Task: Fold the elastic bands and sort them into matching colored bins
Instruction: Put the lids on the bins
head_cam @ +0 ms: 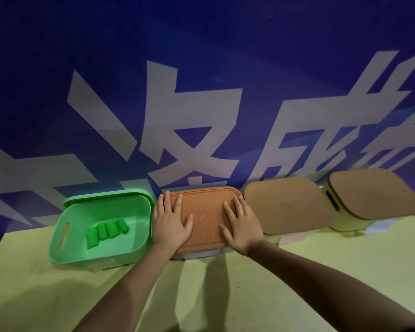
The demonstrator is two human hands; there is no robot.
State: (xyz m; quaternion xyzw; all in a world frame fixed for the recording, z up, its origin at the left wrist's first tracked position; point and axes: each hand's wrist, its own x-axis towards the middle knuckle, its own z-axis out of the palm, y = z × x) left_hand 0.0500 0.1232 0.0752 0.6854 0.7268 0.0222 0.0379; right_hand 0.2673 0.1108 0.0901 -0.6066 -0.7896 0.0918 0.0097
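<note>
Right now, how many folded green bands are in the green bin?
4. All lie in a row on the floor of the open green bin: band one, band two, band three, band four. Lidded bins may hide others.

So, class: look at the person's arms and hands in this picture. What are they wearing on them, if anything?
Nothing shows on them. The left hand and right hand are both bare: no gloves, rings, watch or bracelets can be seen. Both forearms are bare too, with no sleeve reaching into view up to the bottom edge of the picture. There are no markings, straps or cables on either arm.
</note>
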